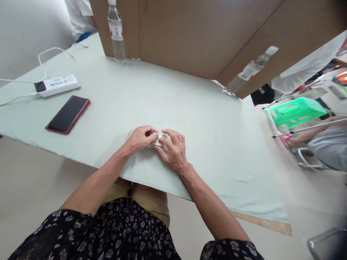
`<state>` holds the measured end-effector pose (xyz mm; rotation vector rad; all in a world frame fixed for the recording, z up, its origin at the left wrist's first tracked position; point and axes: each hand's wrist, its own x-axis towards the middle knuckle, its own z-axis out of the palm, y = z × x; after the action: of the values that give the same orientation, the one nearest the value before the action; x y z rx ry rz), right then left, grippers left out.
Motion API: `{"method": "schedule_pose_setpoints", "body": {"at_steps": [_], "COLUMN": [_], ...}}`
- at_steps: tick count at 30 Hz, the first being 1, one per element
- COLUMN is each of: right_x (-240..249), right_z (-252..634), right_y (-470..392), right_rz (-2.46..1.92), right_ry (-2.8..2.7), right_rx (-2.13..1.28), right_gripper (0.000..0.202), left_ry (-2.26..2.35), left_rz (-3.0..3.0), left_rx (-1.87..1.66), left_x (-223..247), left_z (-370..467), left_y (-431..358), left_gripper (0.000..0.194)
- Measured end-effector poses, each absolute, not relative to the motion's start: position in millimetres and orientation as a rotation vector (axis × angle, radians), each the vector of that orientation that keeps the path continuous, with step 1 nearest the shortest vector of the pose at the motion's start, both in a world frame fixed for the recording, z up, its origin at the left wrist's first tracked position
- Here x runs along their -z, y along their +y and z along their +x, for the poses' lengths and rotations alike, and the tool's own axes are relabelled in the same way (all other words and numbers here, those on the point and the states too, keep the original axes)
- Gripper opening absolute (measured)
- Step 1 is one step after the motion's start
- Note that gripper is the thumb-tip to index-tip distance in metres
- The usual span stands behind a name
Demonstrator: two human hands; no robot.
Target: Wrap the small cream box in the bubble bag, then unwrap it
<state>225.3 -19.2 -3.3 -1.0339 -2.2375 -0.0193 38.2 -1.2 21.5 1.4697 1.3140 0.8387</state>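
Close to the table's near edge, both hands meet around a small white object low over the pale green tablecloth. My left hand has its thumb and fingers closed on the object's left end. On the other side, my right hand curls its fingers over the right end, with the thumb below. Fingers cover much of the object, so its kind cannot be made out; it looks smooth and pale.
A phone with a red case lies to the left, below a white power strip with cables. Brown cardboard panels stand at the back, with a plastic bottle and a tilted bottle. A green stool and a seated person are at right.
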Motion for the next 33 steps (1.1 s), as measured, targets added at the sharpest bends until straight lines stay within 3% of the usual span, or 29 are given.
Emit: {"method": "schedule_pose_setpoints", "body": {"at_steps": [8,14,16,23,33], "right_x": [5,2,2,7,5], "right_z": [226,244,247,242,242], "right_y": [-17,-8,-6,-6,-6], "right_rz": [-1.001,-1.101,-1.098,-1.039,-1.067], "right_ry": [-2.234,-2.136,-2.186,-2.259,-2.248], "right_rx": [0.014,-0.212,-0.256,-0.322,-0.352], "right_gripper": [0.022,0.07,0.076,0.043,0.052], "left_ry": [1.299,1.332,1.328,1.341,1.294], "left_rz": [1.463,1.461,1.47,1.506,1.308], "left_rx": [-0.84,-0.82,-0.821,-0.836,-1.036], "left_x": [-22,-24,-23,-24,-16], "left_z": [38,38,38,38,39], "left_y": [-1,-2,-2,-3,0], "left_gripper": [0.033,0.031,0.031,0.028,0.031]}}
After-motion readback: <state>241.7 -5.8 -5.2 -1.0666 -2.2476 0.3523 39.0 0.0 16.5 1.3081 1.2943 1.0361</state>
